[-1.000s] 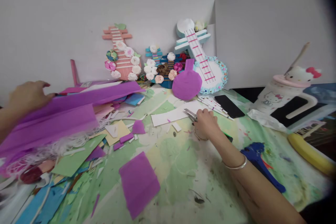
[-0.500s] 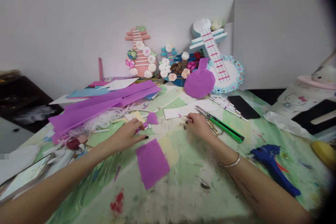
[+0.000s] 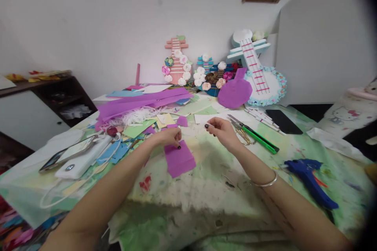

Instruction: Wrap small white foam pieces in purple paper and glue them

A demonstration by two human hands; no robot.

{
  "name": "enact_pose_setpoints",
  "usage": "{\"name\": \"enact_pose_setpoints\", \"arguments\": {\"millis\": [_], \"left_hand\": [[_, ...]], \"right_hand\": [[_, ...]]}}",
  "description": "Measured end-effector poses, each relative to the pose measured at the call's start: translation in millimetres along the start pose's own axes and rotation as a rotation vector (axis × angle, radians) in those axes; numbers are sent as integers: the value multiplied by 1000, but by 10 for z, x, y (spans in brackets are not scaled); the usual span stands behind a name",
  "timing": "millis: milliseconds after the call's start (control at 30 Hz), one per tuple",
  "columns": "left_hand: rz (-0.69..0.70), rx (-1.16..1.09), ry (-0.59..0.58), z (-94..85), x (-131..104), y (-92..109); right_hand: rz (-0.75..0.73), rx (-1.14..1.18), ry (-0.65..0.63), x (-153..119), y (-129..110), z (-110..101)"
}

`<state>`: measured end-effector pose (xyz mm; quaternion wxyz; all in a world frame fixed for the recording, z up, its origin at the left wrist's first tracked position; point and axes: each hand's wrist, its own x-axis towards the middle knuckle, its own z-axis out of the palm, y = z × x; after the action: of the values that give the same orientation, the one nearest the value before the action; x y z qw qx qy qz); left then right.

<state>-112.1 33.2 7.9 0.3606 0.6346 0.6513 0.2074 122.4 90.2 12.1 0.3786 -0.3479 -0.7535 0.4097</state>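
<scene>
My left hand is closed at the upper left edge of a rectangular purple paper piece, its thumb on the paper. A faint crease runs across the paper's lower part. My right hand, a bangle at its wrist, has thumb and fingers pinched on a small white strip, mostly hidden by the fingertips. Behind that hand lies a white paper band. A green utility knife and gold-handled scissors lie just right of it. A small purple scrap sits beyond my left hand.
A blue glue gun and a black phone lie at the right. Decorated instrument-shaped crafts and a round purple piece lean along the wall. Purple sheets, a white power bank and paper scraps crowd the left.
The view has lifted and turned left. My left hand has moved onto the purple paper's upper edge, its fingers more curled. My right hand stays pinched and is raised slightly.
</scene>
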Motion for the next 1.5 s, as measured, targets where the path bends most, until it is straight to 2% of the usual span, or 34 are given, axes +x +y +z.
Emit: {"name": "enact_pose_setpoints", "arguments": {"millis": [200,333,467,767,967,1133,1267,1333,1400,1500], "left_hand": [[90,-363,41,-33,60,110],[138,-676,135,117,138,41],[137,-931,183,258,192,-72],[184,-1252,185,334,84,58],[232,-1368,177,379,44,114],[279,-1296,135,366,41,105],[221,-1189,26,386,15,91],[185,-1106,-97,415,-32,117],[156,-984,-305,448,-105,173],[85,-785,-766,474,-236,275]], "right_hand": [[83,268,-109,-161,36,100],[169,421,-107,-84,176,1],[257,587,-201,-18,282,-31],[332,879,-323,-60,220,80],[287,877,-213,-54,216,84],[255,825,-74,41,300,-37],[233,755,-8,103,368,-133],[233,709,-13,120,391,-167],[252,642,-66,125,415,-196],[300,497,-243,106,444,-228]]}}
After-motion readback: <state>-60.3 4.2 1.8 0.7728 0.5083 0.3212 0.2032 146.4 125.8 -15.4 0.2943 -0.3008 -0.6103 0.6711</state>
